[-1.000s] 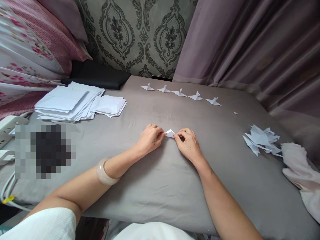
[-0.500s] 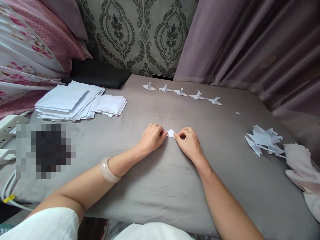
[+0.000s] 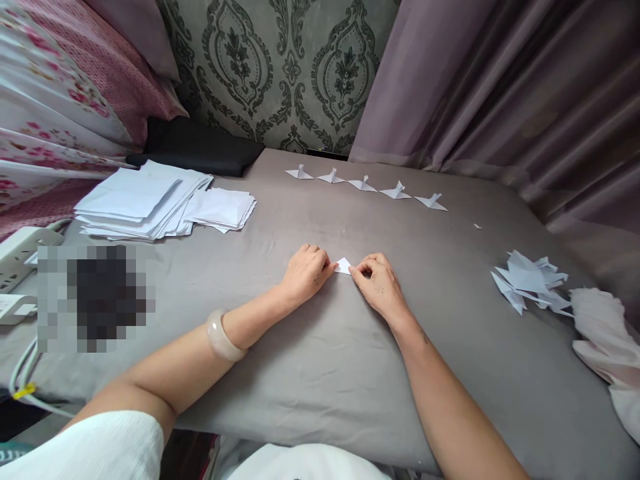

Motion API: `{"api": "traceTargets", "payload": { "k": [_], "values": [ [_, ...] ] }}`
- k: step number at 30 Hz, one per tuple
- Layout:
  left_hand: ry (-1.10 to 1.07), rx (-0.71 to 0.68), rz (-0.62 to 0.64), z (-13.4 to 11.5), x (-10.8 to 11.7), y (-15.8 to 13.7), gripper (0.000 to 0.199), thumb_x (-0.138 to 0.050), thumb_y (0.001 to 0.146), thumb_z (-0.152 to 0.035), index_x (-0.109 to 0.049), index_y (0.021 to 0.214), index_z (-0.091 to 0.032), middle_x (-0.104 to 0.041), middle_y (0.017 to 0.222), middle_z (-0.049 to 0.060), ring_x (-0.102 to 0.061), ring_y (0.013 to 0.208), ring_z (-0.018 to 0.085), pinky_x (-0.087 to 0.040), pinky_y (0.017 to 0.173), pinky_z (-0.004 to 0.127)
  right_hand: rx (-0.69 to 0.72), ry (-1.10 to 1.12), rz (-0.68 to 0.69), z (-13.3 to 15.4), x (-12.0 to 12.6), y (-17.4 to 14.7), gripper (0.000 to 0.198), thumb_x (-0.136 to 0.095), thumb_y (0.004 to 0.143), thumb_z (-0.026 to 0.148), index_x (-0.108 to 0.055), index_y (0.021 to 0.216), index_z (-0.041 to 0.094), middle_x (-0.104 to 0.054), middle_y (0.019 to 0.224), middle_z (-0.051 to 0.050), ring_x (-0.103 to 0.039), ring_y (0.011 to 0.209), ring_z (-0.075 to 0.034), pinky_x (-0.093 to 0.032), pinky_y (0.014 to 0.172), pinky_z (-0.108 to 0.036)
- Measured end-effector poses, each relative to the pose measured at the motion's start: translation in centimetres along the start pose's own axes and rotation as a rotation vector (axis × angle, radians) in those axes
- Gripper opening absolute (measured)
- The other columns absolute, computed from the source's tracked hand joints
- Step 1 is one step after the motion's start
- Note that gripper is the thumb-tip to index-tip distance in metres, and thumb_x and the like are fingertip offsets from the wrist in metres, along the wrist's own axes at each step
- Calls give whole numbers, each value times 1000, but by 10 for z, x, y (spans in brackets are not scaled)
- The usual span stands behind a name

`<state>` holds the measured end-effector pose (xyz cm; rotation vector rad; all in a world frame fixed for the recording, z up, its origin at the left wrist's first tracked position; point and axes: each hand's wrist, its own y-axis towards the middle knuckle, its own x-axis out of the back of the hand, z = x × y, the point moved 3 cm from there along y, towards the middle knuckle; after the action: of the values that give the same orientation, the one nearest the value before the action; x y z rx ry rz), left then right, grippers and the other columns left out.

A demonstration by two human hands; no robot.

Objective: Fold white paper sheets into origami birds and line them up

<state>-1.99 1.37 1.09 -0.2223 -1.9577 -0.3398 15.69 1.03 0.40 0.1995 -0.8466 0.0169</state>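
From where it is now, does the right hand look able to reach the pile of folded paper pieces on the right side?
Probably yes. The right hand pinches the small folded paper together with the left hand; only bare grey cloth lies between it and the pile of folded pieces.

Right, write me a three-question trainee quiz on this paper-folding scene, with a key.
1. True or false: both hands pinch the small folded paper on the grey cloth.
2. How many finished folded figures stand in the row at the far edge?
3. Which wrist wears the pale bangle? A) left B) right C) neither

Key
1. True: the left hand grips its left end and the right hand its right end.
2. Five.
3. A, the left.
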Motion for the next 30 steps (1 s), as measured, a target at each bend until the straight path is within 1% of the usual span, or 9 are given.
{"api": "traceTargets", "payload": {
  "k": [4,8,13,15,17,21,24,27,30],
  "values": [
    [12,-8,-27,1,2,0,28,-49,93,-40,-57,81,-16,-60,84,7,-50,81,22,-41,72,32,35,-9,-3,-2,0,0,19,-58,82,38,-59,72,22,-58,88,-5,-56,85,-21,-46,81,-37],
    [-14,0,-18,2,2,1,26,-50,93,-39,-57,86,-16,-59,88,8,-49,82,21,-41,76,33,104,-17,-11,0,1,-1,13,-57,83,35,-59,85,22,-59,89,-6,-56,85,-22,-45,80,-37],
    [-56,-66,13,5,0,5,24,-50,93,-37,-58,89,-15,-59,92,9,-50,87,20,-40,83,33,309,-142,-17,12,-1,-4,15,-49,89,25,-63,92,22,-62,95,-8,-51,87,-24,-43,81,-38],
    [-77,-60,35,8,0,6,22,-52,92,-35,-59,90,-14,-60,94,9,-49,87,20,-40,84,32,389,-181,3,18,-3,-6,20,-44,91,20,-64,93,21,-63,95,-8,-50,86,-23,-43,80,-37],
    [-106,-45,46,10,2,6,19,-53,92,-32,-59,91,-14,-60,96,9,-49,87,20,-40,85,31,430,-269,23,24,-3,-10,24,-42,91,15,-65,95,20,-64,96,-7,-51,87,-23,-42,79,-35],
    [-191,-64,42,13,2,4,9,-54,89,-23,-59,90,-15,-60,93,7,-50,87,18,-39,86,30,466,-526,88,37,-3,-18,26,-41,91,10,-66,97,17,-64,96,-8,-52,87,-23,-40,77,-34],
    [-226,-58,10,15,0,3,8,-53,87,-20,-60,89,-16,-59,92,6,-50,87,18,-39,85,30,460,-690,136,47,-3,-23,27,-42,89,9,-66,101,14,-63,95,-10,-53,84,-23,-38,75,-34],
    [-223,-33,-26,15,-2,1,10,-52,87,-21,-60,89,-17,-59,91,6,-49,86,19,-39,84,31,442,-779,170,55,-4,-27,28,-42,90,10,-65,106,12,-63,94,-11,-54,82,-23,-37,74,-34],
    [-229,-14,-53,14,-1,0,14,-53,87,-29,-61,87,-17,-59,89,6,-50,86,20,-39,83,32,411,-796,171,62,-7,-32,31,-39,93,16,-61,115,13,-62,96,-12,-55,82,-23,-37,74,-34]
  ]
}}
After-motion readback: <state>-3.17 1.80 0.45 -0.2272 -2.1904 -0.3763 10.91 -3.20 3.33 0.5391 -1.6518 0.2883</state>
